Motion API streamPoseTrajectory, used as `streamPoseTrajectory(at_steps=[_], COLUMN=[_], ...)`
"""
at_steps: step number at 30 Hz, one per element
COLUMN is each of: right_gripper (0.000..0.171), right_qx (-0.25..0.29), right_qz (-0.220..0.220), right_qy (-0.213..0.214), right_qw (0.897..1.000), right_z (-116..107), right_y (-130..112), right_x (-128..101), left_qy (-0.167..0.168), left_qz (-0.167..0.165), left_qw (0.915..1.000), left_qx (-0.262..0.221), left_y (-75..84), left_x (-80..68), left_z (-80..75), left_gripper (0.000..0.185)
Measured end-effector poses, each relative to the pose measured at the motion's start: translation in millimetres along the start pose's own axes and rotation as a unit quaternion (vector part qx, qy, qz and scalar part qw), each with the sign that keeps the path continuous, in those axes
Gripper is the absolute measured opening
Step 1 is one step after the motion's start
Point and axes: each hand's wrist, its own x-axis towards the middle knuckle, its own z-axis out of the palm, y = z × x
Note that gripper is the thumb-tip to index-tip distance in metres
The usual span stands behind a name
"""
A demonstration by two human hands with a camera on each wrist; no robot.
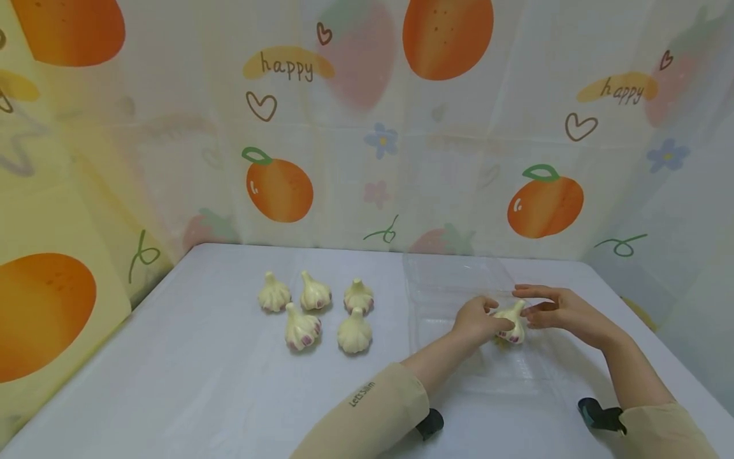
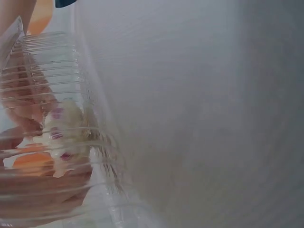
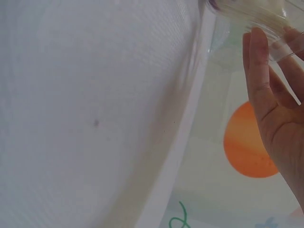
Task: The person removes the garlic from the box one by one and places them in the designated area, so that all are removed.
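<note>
A garlic bulb (image 1: pixel 514 323), cream with purple patches, is over the right part of a clear plastic box (image 1: pixel 427 325). My left hand (image 1: pixel 477 320) holds the bulb from its left side, thumb in front and fingers behind. To its right is my right hand (image 1: pixel 564 312), fingers extended and slightly bent, their tips close to the bulb's neck; whether they touch it is unclear. Through the ribbed box wall (image 2: pixel 57 76) the left wrist view shows the bulb (image 2: pixel 66 133) among the fingers. In the right wrist view the right hand (image 3: pixel 280 104) is beside the box edge.
Several more garlic bulbs (image 1: pixel 354 331) lie grouped on the white tablecloth (image 1: pixel 189 357) left of the box. The clear lid (image 1: pixel 459 271) stands raised at the back. Behind the table hangs a fruit-print curtain (image 1: pixel 344 146). Dark wrist-camera parts (image 1: pixel 599 415) show near the sleeves.
</note>
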Motion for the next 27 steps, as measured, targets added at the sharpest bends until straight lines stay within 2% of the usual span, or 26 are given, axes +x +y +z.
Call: streamPoseTrajectory(at_steps=[6, 12, 19, 27], right_gripper=[0.052, 0.052, 0.051, 0.052], right_qx=[0.002, 0.004, 0.002, 0.009], right_qz=[-0.005, -0.014, -0.018, -0.023], right_qy=[-0.001, -0.004, -0.002, -0.004], right_qw=[1.0, 1.0, 1.0, 1.0], right_z=[-0.9, -0.5, -1.1, 0.0], right_y=[-0.3, 0.5, 0.2, -1.2], right_x=[-0.6, -0.8, -1.2, -2.5], left_qy=[-0.014, -0.006, 0.01, 0.015], left_qz=[0.016, 0.019, 0.019, 0.045], left_qw=[0.9991, 0.9964, 0.9952, 0.9912], left_qx=[0.036, 0.083, 0.096, 0.123], left_y=[-2.0, -2.8, -4.0, -6.3], left_x=[-1.5, -3.3, -4.5, -5.1], left_z=[2.3, 3.9, 5.7, 8.9], left_gripper=[0.048, 0.05, 0.048, 0.05])
